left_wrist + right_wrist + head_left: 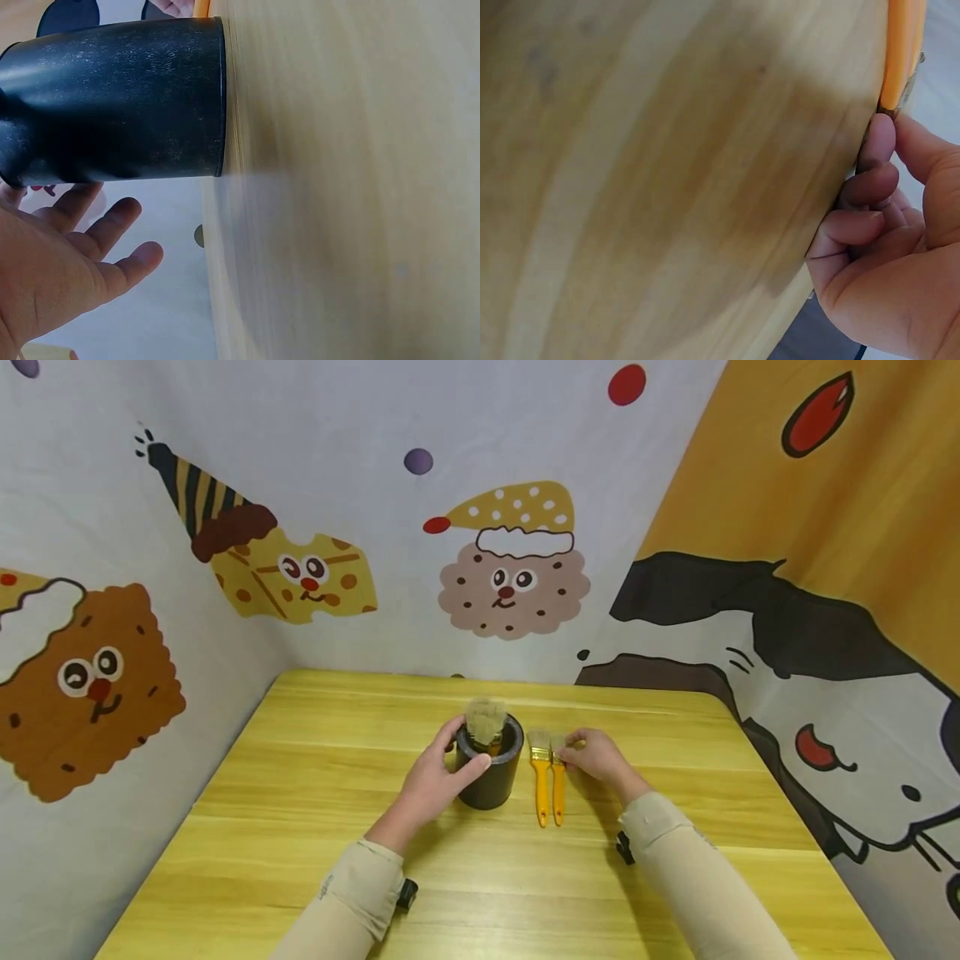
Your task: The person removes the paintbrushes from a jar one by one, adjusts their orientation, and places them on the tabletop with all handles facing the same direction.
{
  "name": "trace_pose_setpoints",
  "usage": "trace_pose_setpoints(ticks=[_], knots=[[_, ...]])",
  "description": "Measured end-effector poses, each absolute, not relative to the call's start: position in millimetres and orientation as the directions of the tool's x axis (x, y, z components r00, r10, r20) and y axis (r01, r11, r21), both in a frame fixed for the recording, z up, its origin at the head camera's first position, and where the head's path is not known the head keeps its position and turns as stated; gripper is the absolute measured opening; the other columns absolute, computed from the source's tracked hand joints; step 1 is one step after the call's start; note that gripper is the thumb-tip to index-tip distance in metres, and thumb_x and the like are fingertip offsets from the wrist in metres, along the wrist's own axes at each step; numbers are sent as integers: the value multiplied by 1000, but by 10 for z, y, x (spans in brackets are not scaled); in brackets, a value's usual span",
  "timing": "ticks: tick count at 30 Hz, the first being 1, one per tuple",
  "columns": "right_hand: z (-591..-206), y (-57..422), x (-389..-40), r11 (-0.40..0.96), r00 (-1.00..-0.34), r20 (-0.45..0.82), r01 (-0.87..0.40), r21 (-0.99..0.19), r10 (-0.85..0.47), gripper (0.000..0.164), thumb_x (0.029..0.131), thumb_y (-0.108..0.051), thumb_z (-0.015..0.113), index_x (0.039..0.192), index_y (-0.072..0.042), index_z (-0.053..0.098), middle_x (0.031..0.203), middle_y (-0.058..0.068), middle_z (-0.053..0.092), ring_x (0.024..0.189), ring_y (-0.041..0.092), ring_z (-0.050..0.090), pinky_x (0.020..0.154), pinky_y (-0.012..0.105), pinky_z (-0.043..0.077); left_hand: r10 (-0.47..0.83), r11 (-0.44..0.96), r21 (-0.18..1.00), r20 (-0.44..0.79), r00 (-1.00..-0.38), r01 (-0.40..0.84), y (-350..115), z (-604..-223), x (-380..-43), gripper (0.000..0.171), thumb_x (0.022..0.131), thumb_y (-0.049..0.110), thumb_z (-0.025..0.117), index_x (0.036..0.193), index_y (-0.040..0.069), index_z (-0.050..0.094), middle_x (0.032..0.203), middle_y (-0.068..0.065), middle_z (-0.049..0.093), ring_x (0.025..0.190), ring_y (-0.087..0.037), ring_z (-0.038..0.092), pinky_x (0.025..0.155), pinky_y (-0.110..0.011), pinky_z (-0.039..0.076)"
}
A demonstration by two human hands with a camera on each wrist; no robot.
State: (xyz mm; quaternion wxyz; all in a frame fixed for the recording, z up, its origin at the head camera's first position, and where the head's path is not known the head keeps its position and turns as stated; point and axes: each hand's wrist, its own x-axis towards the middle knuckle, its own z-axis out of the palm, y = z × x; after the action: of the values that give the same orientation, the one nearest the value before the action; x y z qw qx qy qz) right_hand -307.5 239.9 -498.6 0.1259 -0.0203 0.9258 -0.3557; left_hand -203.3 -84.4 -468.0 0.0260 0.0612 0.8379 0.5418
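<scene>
A black cup [480, 787] stands upright on the wooden table, holding a brush [486, 720] with its pale bristles up. My left hand [429, 787] grips the cup near its rim, thumb at the front; the left wrist view shows the lower fingers [120, 217] spread beside the cup wall. To the cup's right lie two paintbrushes with orange handles, a left paintbrush [542, 781] and a right paintbrush [558, 789], bristles pointing away. My right hand [597, 756] pinches the right paintbrush near its ferrule between thumb and index finger, other fingers curled against the table.
The yellow wood-grain table [300, 860] ends at a far edge just behind the cup. White cloth [337, 460] printed with cartoon figures hangs behind and on both sides of it.
</scene>
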Motion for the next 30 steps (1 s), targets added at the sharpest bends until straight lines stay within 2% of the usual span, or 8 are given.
trace_pose_setpoints(ticks=[5,10,20,25,30], knots=[[-4986,2385,-3077,741,-962,-236,58,-669,-138,45,105,-30,71,135,1,61,95,10,79,82,15,72,78,30,52,120,406,912,18,-993,65,-854,-4682,-2032,79,98,62,70,164,54,26,173,-3,38,159,-38,37,121,-71,37],[-4984,2376,-3077,748,-960,-250,71,-660,-130,44,105,-32,71,136,-1,61,93,9,78,83,16,71,84,33,51,123,399,915,12,-992,61,-861,-4680,-2021,80,96,68,69,163,56,26,172,-1,39,159,-35,38,121,-69,38],[-4982,2387,-3095,763,-962,-233,43,-645,-143,60,106,-35,70,154,-3,52,89,7,79,85,18,71,103,49,50,129,378,923,22,-991,70,-864,-4680,-2022,81,95,71,68,162,57,26,172,1,39,159,-35,38,121,-69,39],[-4981,2398,-3095,773,-964,-225,35,-633,-140,62,106,-35,69,155,-3,51,89,7,79,89,19,70,108,52,49,133,379,922,29,-991,77,-857,-4679,-2028,81,93,74,67,161,58,25,172,1,39,159,-36,39,120,-70,40],[-4984,2410,-3075,780,-967,-214,27,-625,-138,63,106,-35,69,156,-1,50,89,6,79,89,19,70,107,52,49,136,388,919,19,-990,71,-845,-4683,-2020,83,92,79,66,161,59,25,172,2,38,158,-36,40,119,-70,40]])
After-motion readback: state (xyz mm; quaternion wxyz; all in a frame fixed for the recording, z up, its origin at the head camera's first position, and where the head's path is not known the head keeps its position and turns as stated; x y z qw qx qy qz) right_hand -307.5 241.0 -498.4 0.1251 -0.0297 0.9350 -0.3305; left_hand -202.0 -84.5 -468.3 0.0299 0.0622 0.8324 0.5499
